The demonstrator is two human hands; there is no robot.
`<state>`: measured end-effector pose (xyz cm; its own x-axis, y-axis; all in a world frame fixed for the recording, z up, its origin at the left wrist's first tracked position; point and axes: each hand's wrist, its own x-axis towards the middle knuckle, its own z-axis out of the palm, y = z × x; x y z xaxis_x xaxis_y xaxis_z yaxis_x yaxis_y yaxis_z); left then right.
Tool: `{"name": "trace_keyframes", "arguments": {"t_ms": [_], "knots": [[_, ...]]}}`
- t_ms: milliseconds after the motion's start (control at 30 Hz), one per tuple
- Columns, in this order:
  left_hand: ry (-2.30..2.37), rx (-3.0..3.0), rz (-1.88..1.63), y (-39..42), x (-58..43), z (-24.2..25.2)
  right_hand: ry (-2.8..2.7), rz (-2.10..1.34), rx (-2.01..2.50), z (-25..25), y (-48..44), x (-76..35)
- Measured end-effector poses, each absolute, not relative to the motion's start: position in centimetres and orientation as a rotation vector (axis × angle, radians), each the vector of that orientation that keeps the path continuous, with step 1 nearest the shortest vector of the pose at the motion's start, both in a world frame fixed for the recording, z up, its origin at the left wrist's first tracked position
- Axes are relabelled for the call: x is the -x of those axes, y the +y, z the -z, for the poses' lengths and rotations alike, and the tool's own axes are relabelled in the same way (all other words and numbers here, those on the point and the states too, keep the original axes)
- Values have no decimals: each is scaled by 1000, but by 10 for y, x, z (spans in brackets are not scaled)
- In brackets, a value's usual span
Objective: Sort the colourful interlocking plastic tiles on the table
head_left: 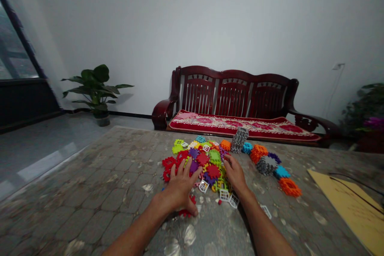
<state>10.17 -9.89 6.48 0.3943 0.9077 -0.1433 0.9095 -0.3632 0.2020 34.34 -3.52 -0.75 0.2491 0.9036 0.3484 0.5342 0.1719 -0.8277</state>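
A heap of colourful plastic interlocking gear-shaped blocks (pixel 203 159) lies on the table in front of me. My left hand (pixel 180 186) is open, fingers spread over the red blocks (pixel 169 163) at the heap's left side. Beneath its thumb, another red block (pixel 192 200) is partly hidden. My right hand (pixel 235 171) is at the heap's right edge, thumb and fingers slightly apart beside a purple block (pixel 223 152). I see nothing held in it, though its palm side is hidden. White window-frame pieces (pixel 224 195) lie at the near side of the heap.
Right of the heap stand a tall grey stack (pixel 239 140), orange stacks (pixel 289 187), a grey stack (pixel 267 165) and blue blocks (pixel 282 172). A yellow sheet (pixel 345 204) with a dark cable lies far right. Behind the table is a wooden bench (pixel 234 92).
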Motion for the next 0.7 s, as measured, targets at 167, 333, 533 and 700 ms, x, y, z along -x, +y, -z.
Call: {"name": "trace_keyframes", "arguments": {"t_ms": [167,333,533,700], "knots": [[1744,-2425,-105,-86,-93,-57,-1232,-648,1382,3,-39,-331],[1801,-2465,-365,-80,-87,-48,-1005,-802,1220,-4,-38,-328],[1997,-2284,-543,-69,-75,-48,-1049,-658,1352,4,-35,-339],[2056,-2039,-626,-54,-58,-30,-1063,-900,1233,6,-39,-322]]}}
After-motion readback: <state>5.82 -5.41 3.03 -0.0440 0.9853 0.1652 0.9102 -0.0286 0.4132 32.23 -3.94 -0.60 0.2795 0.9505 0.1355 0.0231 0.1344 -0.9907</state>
